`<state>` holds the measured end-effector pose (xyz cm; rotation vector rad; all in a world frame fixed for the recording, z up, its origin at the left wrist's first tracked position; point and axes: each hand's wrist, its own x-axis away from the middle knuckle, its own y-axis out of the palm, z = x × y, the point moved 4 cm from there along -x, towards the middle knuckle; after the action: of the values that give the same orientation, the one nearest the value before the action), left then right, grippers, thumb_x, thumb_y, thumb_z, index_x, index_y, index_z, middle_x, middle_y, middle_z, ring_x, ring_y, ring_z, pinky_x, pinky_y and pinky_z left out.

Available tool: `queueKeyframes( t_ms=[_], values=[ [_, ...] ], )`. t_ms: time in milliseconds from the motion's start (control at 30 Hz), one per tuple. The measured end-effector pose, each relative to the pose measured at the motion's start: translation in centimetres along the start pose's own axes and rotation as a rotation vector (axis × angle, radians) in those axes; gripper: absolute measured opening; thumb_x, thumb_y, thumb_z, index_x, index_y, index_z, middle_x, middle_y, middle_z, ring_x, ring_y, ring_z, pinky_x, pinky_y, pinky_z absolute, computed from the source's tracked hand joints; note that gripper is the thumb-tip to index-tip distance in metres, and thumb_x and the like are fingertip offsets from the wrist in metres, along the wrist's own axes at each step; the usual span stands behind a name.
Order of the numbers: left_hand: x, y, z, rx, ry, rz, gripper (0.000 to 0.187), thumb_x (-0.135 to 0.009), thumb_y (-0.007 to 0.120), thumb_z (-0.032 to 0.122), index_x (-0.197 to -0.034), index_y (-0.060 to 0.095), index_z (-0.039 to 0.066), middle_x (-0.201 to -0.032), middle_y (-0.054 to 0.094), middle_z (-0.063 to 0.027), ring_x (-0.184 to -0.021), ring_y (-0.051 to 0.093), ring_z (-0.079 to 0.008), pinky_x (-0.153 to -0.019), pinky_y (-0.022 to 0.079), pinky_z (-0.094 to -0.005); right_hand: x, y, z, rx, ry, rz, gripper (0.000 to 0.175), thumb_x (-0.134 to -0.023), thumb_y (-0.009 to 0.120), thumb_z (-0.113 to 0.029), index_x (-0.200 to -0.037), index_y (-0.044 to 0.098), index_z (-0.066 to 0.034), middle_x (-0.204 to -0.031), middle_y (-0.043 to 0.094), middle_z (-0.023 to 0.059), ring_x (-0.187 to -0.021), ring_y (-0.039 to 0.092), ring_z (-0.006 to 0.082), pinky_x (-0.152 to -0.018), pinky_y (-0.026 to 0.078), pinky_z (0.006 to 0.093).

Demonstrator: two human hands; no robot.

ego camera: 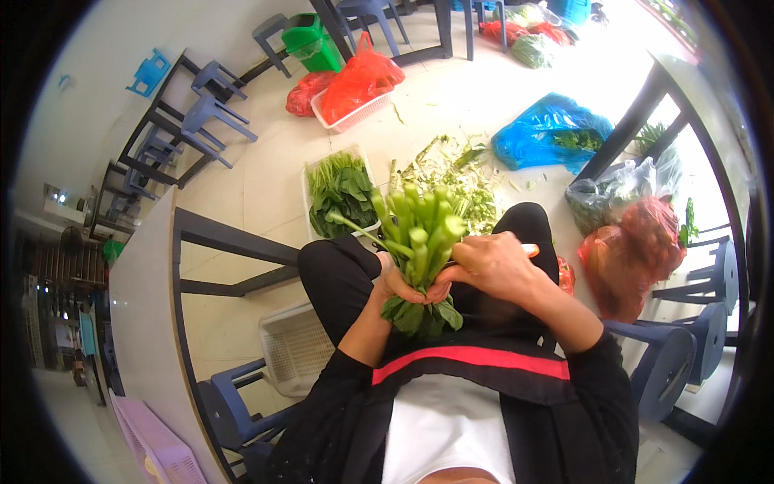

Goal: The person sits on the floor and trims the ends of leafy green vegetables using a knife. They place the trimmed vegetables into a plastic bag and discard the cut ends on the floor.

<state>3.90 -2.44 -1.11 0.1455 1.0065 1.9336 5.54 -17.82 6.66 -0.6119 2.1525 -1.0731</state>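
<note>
My left hand is wrapped around a bunch of thick-stemmed leafy greens, cut stem ends up and leaves hanging below over my lap. My right hand grips a tool with an orange handle; its blade is mostly hidden, so I cannot tell its exact kind. The fingers of that hand touch the stems on the right side of the bunch. Beyond my knees, a white plastic basket holds more leafy greens. A heap of pale green peelings and trimmings lies beside it on the tiled floor.
A blue plastic bag with greens lies ahead right. Red bags sit near a table leg at right. A red bag fills a basket near a green bin. At left are a table, stool and basket.
</note>
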Motion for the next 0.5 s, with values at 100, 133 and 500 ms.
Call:
queueKeyframes(
  t_ms=[100,133,500],
  values=[
    [0.9,-0.8,0.5,-0.192,-0.024,0.103,0.031,-0.064,0.079,0.009,-0.082,0.055,0.005,-0.068,0.053,-0.0023,-0.059,0.049,-0.0157,-0.059,0.039,-0.0306,1.0,-3.0,1.1,0.07,0.116,0.2,0.04,-0.081,0.072,-0.039,-0.069,0.053,-0.0064,-0.063,0.056,0.01,-0.057,0.059,0.0296,-0.05,0.045,0.0402],
    [1.3,-1.1,0.4,-0.214,-0.075,0.127,0.029,-0.064,0.079,0.009,-0.078,0.055,0.006,-0.069,0.054,-0.0022,-0.063,0.05,-0.016,-0.062,0.039,-0.0304,1.2,-3.6,1.3,-0.014,0.181,0.263,0.038,-0.083,0.071,-0.037,-0.07,0.053,-0.0057,-0.063,0.055,0.011,-0.056,0.058,0.0297,-0.05,0.044,0.04],
    [3.1,-3.4,0.1,-0.439,-0.216,0.502,0.045,-0.059,0.077,-0.004,-0.101,0.063,0.004,-0.084,0.062,-0.0039,-0.081,0.058,-0.0162,-0.072,0.048,-0.0293,1.9,-5.4,-3.1,-0.12,0.184,0.39,0.044,-0.075,0.079,-0.036,-0.064,0.048,-0.0066,-0.058,0.051,0.0085,-0.046,0.052,0.0248,-0.041,0.038,0.0352]
  ],
)
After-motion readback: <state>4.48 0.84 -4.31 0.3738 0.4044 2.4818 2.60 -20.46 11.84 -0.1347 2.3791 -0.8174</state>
